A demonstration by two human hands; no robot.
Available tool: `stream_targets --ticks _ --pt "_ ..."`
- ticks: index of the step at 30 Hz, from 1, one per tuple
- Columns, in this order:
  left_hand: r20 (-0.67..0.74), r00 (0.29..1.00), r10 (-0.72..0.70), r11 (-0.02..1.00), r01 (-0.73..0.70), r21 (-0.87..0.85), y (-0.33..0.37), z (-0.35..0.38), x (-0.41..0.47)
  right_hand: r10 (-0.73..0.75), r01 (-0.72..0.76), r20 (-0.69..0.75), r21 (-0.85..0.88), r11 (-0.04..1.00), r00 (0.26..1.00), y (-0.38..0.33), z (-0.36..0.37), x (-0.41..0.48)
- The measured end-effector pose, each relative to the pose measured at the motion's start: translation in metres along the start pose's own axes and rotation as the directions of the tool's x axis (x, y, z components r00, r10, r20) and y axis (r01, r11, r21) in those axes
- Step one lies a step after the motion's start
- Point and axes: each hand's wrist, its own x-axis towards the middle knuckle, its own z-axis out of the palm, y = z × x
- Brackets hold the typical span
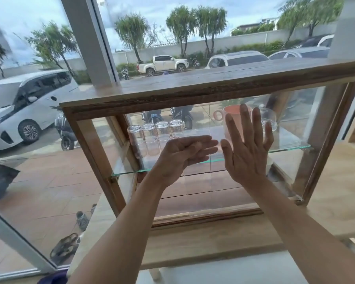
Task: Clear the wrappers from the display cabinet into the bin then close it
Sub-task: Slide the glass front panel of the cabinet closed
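Left hand (pixel 180 154) and right hand (pixel 247 148), fingers extended and empty, lie against the cabinet (pixel 172 93) glass. Glasses (pixel 156 136) and a mug (pixel 234 117) stand beyond the fingertips. No writing is legible.

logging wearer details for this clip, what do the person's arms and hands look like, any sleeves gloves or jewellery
Both forearms are bare up to the bottom edge of the picture, with no sleeve in view. The left hand and right hand wear no gloves. No ring, watch or bracelet shows on the fingers or wrists, and no markings are visible.
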Motion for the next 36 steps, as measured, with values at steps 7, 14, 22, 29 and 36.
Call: stream_targets --ticks 7,14,22,29,36 --pt "-0.361 0.924 0.125 0.991 -0.099 0.091 0.019 -0.089 -0.073 -0.001 0.001 0.004 -0.023 1.0 1.0 0.0 0.001 0.001" --pt "-0.602 0.784 0.152 0.927 0.099 0.363 0.026 -0.073 -0.085 0.03 -0.032 0.035 0.041 0.999 0.999 -0.007 -0.008 0.003" --pt "-0.225 0.705 0.672 0.162 0.158 0.974 0.028 -0.036 -0.126 -0.294 0.265 0.111 0.223 0.938 0.949 -0.059 -0.038 0.004" --pt "-0.076 0.889 0.452 -0.157 0.163 0.974 0.032 -0.045 -0.092 -0.331 0.303 0.33 0.135 0.943 0.884 -0.084 -0.035 0.016" --pt "-0.054 0.908 0.415 -0.319 0.2 0.926 0.03 -0.034 -0.08 -0.307 0.297 0.372 0.086 0.951 0.876 -0.087 -0.034 0.018"
